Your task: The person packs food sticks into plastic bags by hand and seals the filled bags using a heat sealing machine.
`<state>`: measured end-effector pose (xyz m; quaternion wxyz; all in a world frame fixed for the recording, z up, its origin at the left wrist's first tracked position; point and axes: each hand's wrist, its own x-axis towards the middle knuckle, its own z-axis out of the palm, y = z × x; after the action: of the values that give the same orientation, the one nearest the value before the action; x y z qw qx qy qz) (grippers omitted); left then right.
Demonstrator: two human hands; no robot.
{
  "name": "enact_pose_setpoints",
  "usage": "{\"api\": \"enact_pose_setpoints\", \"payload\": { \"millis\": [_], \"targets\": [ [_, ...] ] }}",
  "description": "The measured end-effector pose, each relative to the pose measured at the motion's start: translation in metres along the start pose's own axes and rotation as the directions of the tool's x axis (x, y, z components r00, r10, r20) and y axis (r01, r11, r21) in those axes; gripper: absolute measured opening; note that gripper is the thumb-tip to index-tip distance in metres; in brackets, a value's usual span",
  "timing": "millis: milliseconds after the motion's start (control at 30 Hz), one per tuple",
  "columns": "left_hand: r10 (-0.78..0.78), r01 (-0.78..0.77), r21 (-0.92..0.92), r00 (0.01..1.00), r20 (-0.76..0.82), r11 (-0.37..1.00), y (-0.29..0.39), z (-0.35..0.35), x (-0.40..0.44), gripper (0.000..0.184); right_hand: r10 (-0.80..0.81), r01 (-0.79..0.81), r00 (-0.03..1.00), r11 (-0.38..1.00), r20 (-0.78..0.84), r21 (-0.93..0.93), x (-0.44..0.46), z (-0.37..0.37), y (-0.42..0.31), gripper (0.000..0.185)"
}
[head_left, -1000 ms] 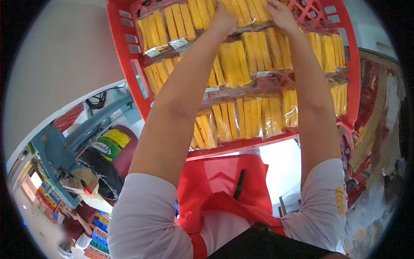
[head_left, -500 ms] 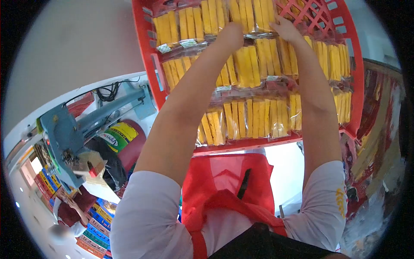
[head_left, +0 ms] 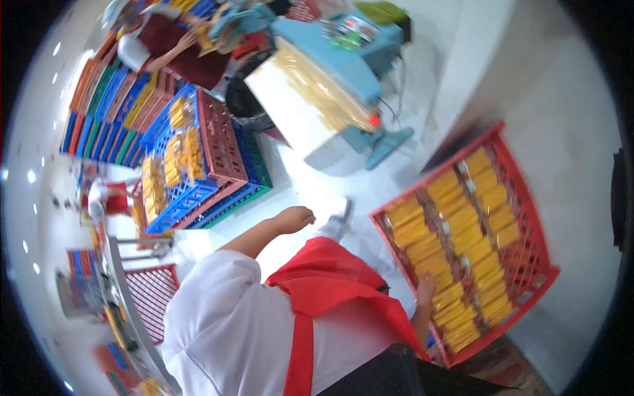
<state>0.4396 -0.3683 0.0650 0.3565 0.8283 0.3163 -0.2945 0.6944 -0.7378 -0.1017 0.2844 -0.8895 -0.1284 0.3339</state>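
This is looking like a food-packing workshop: bagged yellow sticks [head_left: 462,221] are filling a red crate [head_left: 533,264] between three and four o'clock, and more yellow packs [head_left: 175,162] are sitting in a blue crate [head_left: 188,204] near ten o'clock. Tall stacks of coloured plastic crates [head_left: 109,99] are standing at ten o'clock, and a light blue machine [head_left: 314,39] is standing at twelve. At eleven, a co-worker [head_left: 181,46] is wearing a maroon apron and hair cover [head_left: 112,12].
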Motion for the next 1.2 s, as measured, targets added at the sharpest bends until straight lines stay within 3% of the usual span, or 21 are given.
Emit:
{"api": "enact_pose_setpoints", "payload": {
  "millis": [67,100,167,233,300,367,433,500,533,600,633,667,733,767,800,833,867,967,1033,1167,1200],
  "targets": [
    [0.001,-0.119,-0.229,0.890,-0.457,0.966,-0.040,0.013,-0.034,0.025,-0.174,0.179,0.975,0.984,-0.136,0.025,-0.035,0.005,-0.032,0.039],
    [-0.094,-0.088,-0.332,0.863,-0.496,0.939,-0.046,0.002,-0.041,0.026,-0.202,0.204,0.970,0.979,-0.133,-0.003,-0.042,0.001,-0.060,0.039],
    [-0.215,-0.240,-0.620,0.795,-0.567,0.747,-0.057,-0.018,-0.044,0.030,-0.275,0.307,0.942,0.938,-0.194,0.159,-0.045,0.001,-0.128,0.038],
    [-0.067,-0.366,-0.618,0.824,-0.563,0.696,-0.062,-0.054,-0.050,0.037,-0.420,0.413,0.908,0.891,-0.002,0.188,-0.039,0.007,-0.214,0.041],
    [0.259,-0.613,-0.216,0.589,-0.765,0.760,-0.066,-0.085,-0.044,0.038,-0.291,0.181,0.953,0.773,0.086,0.607,-0.032,0.058,-0.286,0.050],
    [0.414,-0.653,0.003,0.477,-0.775,0.758,-0.054,-0.114,-0.070,0.042,-0.253,-0.355,0.811,0.504,0.527,0.788,-0.073,0.110,-0.400,0.054],
    [0.469,-0.664,0.089,0.421,-0.776,0.743,-0.078,-0.124,-0.092,0.045,-0.536,-0.518,0.657,0.190,0.530,0.834,-0.106,0.182,-0.468,0.058],
    [0.467,-0.435,0.285,0.396,-0.791,0.854,-0.120,-0.129,-0.105,0.049,-0.538,-0.679,0.415,0.353,0.733,0.644,-0.142,0.210,-0.539,0.058],
    [0.307,-0.307,0.185,0.421,-0.853,0.934,-0.159,-0.126,-0.101,0.050,-0.528,-0.689,0.398,0.368,0.750,0.625,-0.148,0.212,-0.560,0.058],
    [-0.189,0.253,-0.016,0.679,-0.709,0.967,-0.249,-0.121,-0.107,0.052,-0.667,-0.653,0.305,0.373,0.680,0.659,-0.138,0.207,-0.592,0.059],
    [-0.353,0.439,-0.042,0.659,-0.665,0.898,-0.300,-0.108,-0.111,0.049,-0.738,-0.566,0.283,0.388,0.613,0.728,-0.128,0.199,-0.602,0.059],
    [-0.415,0.427,-0.185,0.542,-0.731,0.885,-0.337,-0.101,-0.124,0.043,-0.804,-0.470,0.249,0.388,0.540,0.793,-0.112,0.189,-0.608,0.058],
    [-0.641,0.409,-0.497,0.418,-0.644,0.765,-0.379,-0.112,-0.161,0.030,-0.707,-0.155,0.588,0.378,0.393,0.913,-0.070,0.180,-0.606,0.057],
    [-0.724,0.304,-0.658,0.326,-0.607,0.689,-0.400,-0.112,-0.170,0.026,-0.703,-0.157,0.588,0.385,0.400,0.909,-0.061,0.177,-0.606,0.057],
    [-0.727,0.306,-0.659,0.320,-0.608,0.687,-0.414,-0.109,-0.171,0.026,-0.583,0.036,0.753,0.500,0.306,0.865,-0.052,0.176,-0.609,0.051],
    [-0.674,0.256,-0.640,0.068,-0.735,0.724,-0.427,-0.104,-0.169,0.025,-0.465,0.193,0.872,0.618,0.156,0.762,-0.047,0.177,-0.611,0.045],
    [-0.571,0.217,-0.602,-0.193,-0.798,0.768,-0.437,-0.102,-0.168,0.024,-0.468,0.188,0.869,0.609,0.158,0.770,-0.041,0.181,-0.609,0.045],
    [-0.459,0.328,-0.506,-0.215,-0.862,0.798,-0.452,-0.120,-0.168,0.029,-0.475,0.210,0.862,0.650,0.175,0.730,-0.022,0.187,-0.603,0.039],
    [-0.839,0.267,-0.803,0.051,-0.541,0.534,-0.446,-0.146,-0.184,0.035,-0.440,-0.017,0.763,0.718,0.473,0.696,-0.009,0.191,-0.619,0.037],
    [-0.829,0.364,-0.797,-0.105,-0.550,0.483,-0.484,-0.158,-0.188,0.035,-0.494,0.042,0.738,0.714,0.460,0.699,0.004,0.200,-0.667,0.037],
    [-0.825,0.231,-0.827,-0.135,-0.548,0.512,-0.485,-0.162,-0.188,0.028,-0.530,0.118,0.718,0.731,0.451,0.672,0.005,0.201,-0.680,0.034]
  ]
}}
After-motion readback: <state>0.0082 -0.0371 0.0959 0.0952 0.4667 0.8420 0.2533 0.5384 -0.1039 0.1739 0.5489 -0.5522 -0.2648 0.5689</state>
